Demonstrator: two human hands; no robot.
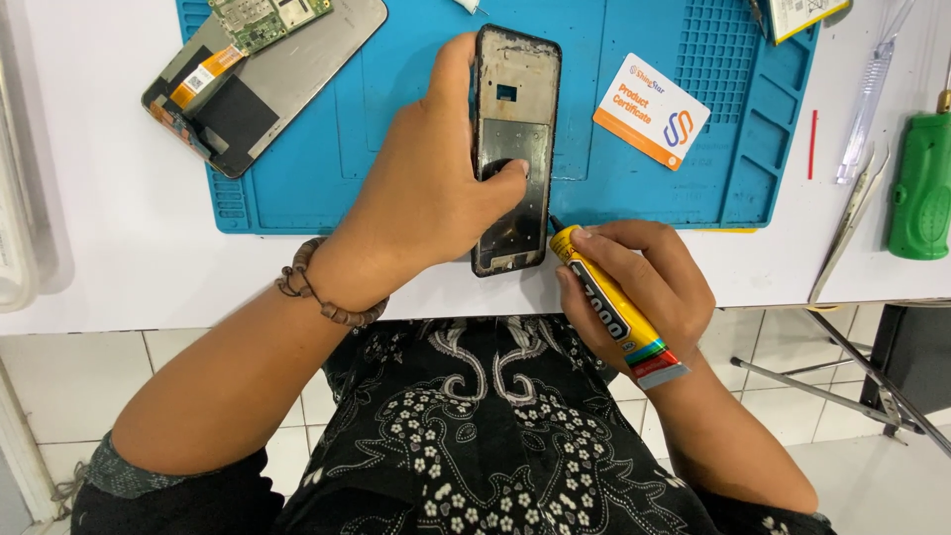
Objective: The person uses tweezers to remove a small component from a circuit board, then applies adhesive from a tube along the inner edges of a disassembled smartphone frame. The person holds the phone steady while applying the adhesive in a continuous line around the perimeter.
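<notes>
Screen part: a loose phone screen [282, 84] with a small green board [265, 18] on top lies far left on the blue mat [396, 119]. It sits close to the left arm, so I think a quick elbow move could knock it.
Left hand: the left hand [421, 203] grips the phone frame [515, 149], with the thumb pressing on the inside. If the thumb slips, the frame may slide and the glue line may go crooked.
Phone frame: it is a long black frame with no screen. It is grey and shiny inside, with one small square hole near the top. Its edges look rough and dirty. The top end lies on the mat and the bottom end hangs over onto the white surface [119, 267].
Glue risk: too hard a squeeze could push glue inside the frame or onto the thumb.
Right hand: the right hand [644, 287] is closed around a yellow glue tube [604, 307]. The black tip touches the frame's lower right edge.
Card: a white and orange card [651, 109] lies on the mat, well apart from the glue.
Tools: metal tweezers [852, 223] and a green-handled tool [921, 188] lie far right. The tweezers are near the edge of the surface and might fall if bumped.
</notes>
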